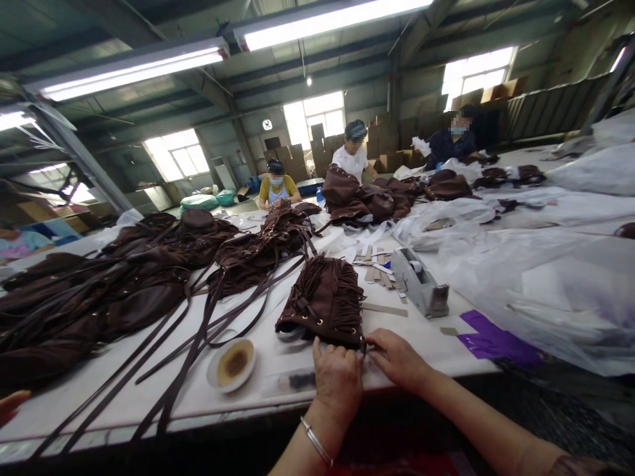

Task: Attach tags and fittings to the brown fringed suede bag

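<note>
A dark brown fringed bag (325,294) lies on the white table in front of me, its eyelet-studded opening facing my body. My left hand (337,373), with a silver bangle at the wrist, is closed on the near rim of the opening, knuckles up. At the rim's right corner my right hand (397,357) pinches the edge between thumb and fingers. What the fingertips hold inside the rim is hidden. Left of the bag sits a white bowl (213,373) with brown stuff in it. A small dark object (300,380) lies just left of my left hand.
Brown bags with long straps (143,284) pile up on the left. A tape dispenser (419,284), cardboard strips (380,264), purple plastic (489,340) and clear plastic bags (540,284) lie right. Co-workers sit or stand across the table. Another person's hand (14,404) shows at the left edge.
</note>
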A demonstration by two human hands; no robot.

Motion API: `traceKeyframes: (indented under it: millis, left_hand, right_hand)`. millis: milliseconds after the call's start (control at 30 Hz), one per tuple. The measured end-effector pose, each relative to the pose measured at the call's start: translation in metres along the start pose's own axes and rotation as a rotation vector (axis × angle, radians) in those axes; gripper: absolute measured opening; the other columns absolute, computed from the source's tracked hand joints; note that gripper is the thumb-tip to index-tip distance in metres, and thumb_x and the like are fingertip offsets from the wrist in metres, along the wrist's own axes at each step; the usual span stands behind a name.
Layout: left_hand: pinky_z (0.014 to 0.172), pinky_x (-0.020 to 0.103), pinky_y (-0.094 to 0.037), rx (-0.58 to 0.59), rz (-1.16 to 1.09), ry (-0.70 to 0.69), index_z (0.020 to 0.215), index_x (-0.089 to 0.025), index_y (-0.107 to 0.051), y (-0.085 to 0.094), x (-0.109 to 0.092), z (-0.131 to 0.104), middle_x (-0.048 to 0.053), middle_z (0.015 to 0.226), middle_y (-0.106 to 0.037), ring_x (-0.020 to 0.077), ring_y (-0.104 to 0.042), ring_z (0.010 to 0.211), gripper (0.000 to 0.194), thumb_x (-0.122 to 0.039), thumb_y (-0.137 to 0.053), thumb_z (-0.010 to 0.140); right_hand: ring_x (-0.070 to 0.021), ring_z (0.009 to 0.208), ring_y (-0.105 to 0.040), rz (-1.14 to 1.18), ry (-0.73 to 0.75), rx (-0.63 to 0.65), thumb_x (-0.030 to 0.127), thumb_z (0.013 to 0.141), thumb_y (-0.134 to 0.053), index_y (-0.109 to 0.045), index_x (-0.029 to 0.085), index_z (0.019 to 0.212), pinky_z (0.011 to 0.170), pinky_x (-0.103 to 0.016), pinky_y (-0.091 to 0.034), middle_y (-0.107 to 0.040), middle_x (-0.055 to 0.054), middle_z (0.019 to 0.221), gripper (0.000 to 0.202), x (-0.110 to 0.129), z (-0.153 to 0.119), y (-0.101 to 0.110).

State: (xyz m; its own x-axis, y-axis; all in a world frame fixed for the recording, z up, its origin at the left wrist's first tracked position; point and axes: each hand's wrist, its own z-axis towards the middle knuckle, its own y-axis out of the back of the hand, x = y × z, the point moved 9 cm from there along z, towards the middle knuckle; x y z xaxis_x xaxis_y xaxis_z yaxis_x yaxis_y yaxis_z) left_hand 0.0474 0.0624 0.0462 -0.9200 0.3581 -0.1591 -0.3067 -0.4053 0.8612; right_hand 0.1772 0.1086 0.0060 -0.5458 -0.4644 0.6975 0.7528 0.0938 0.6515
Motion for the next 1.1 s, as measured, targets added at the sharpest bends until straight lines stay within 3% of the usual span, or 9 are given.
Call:
traceKeyframes:
  millis: [333, 433, 600, 700, 867, 1100]
  left_hand:
    - [0.104, 0.058, -0.029, 0.015, 0.025, 0.117, 0.072, -0.018, -0.068, 0.000, 0.006, 0.002, 0.007, 0.070, -0.067, 0.0247, -0.061, 0.076, 0.027, -0.031, -0.056, 0.092]
    - [0.106, 0.061, -0.027, 0.056, -0.026, 0.131, 0.087, -0.019, -0.068, 0.010, 0.011, -0.008, 0.008, 0.084, -0.068, 0.0279, -0.060, 0.087, 0.019, -0.037, -0.063, 0.088]
    - [0.110, 0.062, -0.023, 0.109, -0.063, 0.155, 0.113, -0.019, -0.063, 0.023, 0.021, -0.022, 0.010, 0.106, -0.066, 0.0309, -0.056, 0.104, 0.034, -0.039, -0.066, 0.086]
    - [0.111, 0.061, -0.021, 0.153, -0.063, 0.170, 0.107, -0.020, -0.064, 0.019, 0.023, -0.025, 0.008, 0.102, -0.065, 0.0295, -0.056, 0.102, 0.028, -0.038, -0.067, 0.085]
    - [0.112, 0.061, -0.020, 0.157, -0.054, 0.184, 0.107, -0.019, -0.065, 0.015, 0.024, -0.025, 0.006, 0.096, -0.065, 0.0277, -0.057, 0.097, 0.028, -0.035, -0.068, 0.084]
    - [0.111, 0.061, -0.024, 0.083, -0.049, 0.157, 0.102, -0.019, -0.065, 0.017, 0.024, -0.026, 0.005, 0.091, -0.065, 0.0262, -0.058, 0.091, 0.024, -0.034, -0.070, 0.083]
  right_hand:
    - [-0.0233, 0.090, -0.059, 0.067, 0.001, 0.056, 0.019, 0.084, -0.054, -0.066, 0.018, 0.096, 0.083, -0.037, -0.047, -0.065, -0.008, 0.093, 0.017, 0.019, -0.003, -0.015]
    - [-0.0226, 0.088, -0.060, 0.087, -0.041, 0.036, 0.024, 0.086, -0.056, -0.065, 0.018, 0.099, 0.081, -0.037, -0.047, -0.065, -0.007, 0.094, 0.017, 0.014, -0.003, -0.015]
    - [-0.0209, 0.081, -0.060, 0.138, -0.096, 0.001, 0.030, 0.087, -0.060, -0.064, 0.020, 0.092, 0.076, -0.034, -0.048, -0.064, -0.003, 0.086, 0.012, 0.010, -0.001, -0.020]
    - [-0.0206, 0.081, -0.060, 0.139, -0.036, -0.015, 0.026, 0.088, -0.057, -0.062, 0.020, 0.078, 0.076, -0.034, -0.047, -0.062, -0.004, 0.084, 0.012, 0.017, 0.003, -0.019]
    - [-0.0222, 0.101, -0.059, 0.128, 0.101, -0.112, 0.022, 0.090, -0.051, -0.059, 0.021, 0.079, 0.089, -0.035, -0.047, -0.063, -0.008, 0.106, 0.014, 0.023, 0.008, -0.009]
    - [-0.0204, 0.078, -0.060, 0.070, -0.024, -0.097, 0.028, 0.092, -0.053, -0.058, 0.021, 0.078, 0.075, -0.034, -0.050, -0.065, -0.004, 0.083, 0.016, 0.000, 0.012, -0.016]
